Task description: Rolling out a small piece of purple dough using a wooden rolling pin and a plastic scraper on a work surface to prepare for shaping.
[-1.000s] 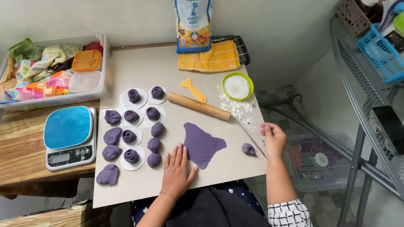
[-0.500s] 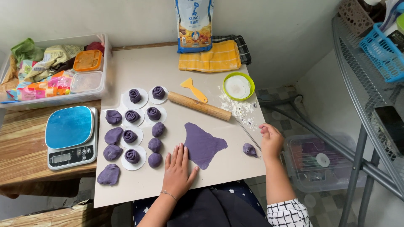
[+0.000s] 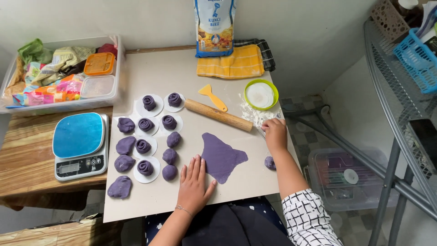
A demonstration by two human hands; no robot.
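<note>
Purple flattened dough (image 3: 221,157) lies mid-board (image 3: 191,86), the left hand (image 3: 194,186) flat, fingers spread, holding nothing, thumb touching its near edge, while the right hand (image 3: 274,133), curled at the board's right edge, touches loose flour (image 3: 251,114) beside the rolling pin (image 3: 218,115).

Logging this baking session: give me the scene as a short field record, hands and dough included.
Left hand: flat on the board, touching the edge of the rolled purple dough sheet
Right hand: at the loose flour, beside the rolling pin end
Dough scrap: near the right wrist
Rose-shaped dough pieces: on white paper rounds
Kitchen scale: left of the board
</note>
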